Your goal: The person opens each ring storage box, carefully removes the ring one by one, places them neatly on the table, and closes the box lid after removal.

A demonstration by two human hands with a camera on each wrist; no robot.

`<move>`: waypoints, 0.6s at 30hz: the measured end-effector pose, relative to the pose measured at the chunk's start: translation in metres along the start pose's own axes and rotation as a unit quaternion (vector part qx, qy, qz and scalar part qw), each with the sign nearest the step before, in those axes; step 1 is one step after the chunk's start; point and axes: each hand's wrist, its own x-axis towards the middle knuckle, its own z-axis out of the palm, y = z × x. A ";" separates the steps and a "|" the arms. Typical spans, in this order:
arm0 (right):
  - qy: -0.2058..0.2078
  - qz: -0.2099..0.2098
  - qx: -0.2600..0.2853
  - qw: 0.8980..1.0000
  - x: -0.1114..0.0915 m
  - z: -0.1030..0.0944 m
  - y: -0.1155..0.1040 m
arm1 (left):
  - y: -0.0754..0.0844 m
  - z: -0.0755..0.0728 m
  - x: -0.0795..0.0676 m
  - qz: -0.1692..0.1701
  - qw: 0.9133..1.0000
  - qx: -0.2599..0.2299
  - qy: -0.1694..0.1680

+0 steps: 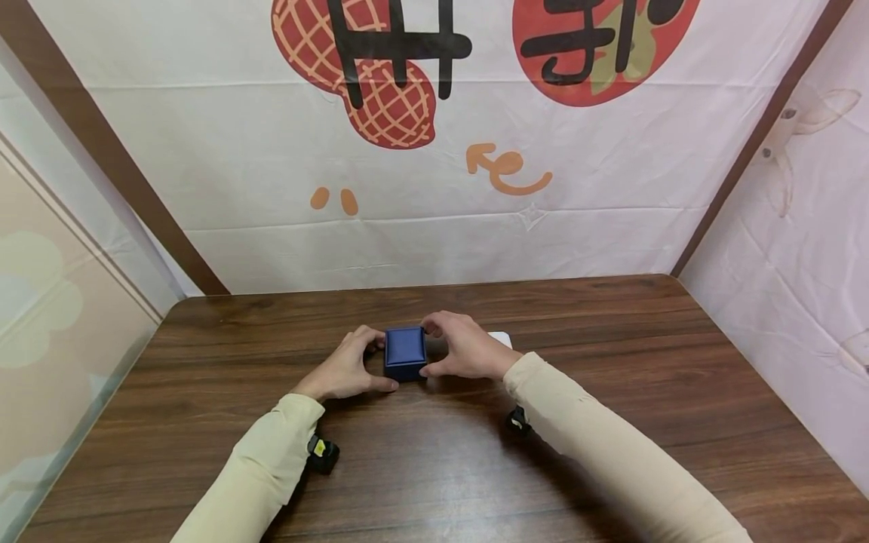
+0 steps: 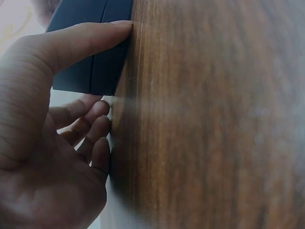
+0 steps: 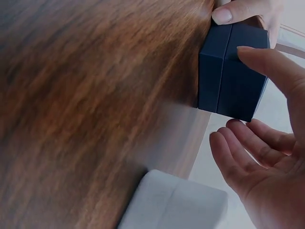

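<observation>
Head view: fingers of the left hand (image 1: 349,368) and right hand (image 1: 468,351) grip the closed blue box (image 1: 405,348) from opposite sides. Left thumb (image 2: 90,40) low across its base (image 2: 107,67), right thumb (image 3: 269,64) on the lid (image 3: 240,88), apparently to steady both parts. Box upright on bench (image 1: 407,475). White case (image 1: 501,338) behind right hand, partly hidden, seemingly clear of the work.

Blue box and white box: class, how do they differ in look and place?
Colour: the blue box is dark, the white box pale.
Corners: the blue box has crisp ones, the white box rounded ones.
Place: the blue box sits between left hand and right hand; the right hand partly hides the white box in the head view.
Shared: both rest on the wooden table, each showing a seam.
</observation>
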 end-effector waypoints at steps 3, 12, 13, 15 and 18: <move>0.000 0.004 0.008 1.000 0.002 0.001 0.001 | 0.000 0.000 0.000 0.001 1.000 -0.002 0.000; -0.001 0.009 0.021 1.000 0.006 0.002 0.001 | 0.000 0.000 0.000 0.002 1.000 -0.004 0.001; -0.001 0.009 0.021 1.000 0.006 0.002 0.001 | 0.000 0.000 0.000 0.002 1.000 -0.004 0.000; -0.001 0.010 0.020 1.000 0.006 0.002 0.001 | 0.000 0.000 0.000 0.003 1.000 -0.004 0.000; -0.001 0.013 0.022 1.000 0.006 0.002 0.001 | 0.001 -0.001 0.000 0.002 1.000 -0.006 -0.001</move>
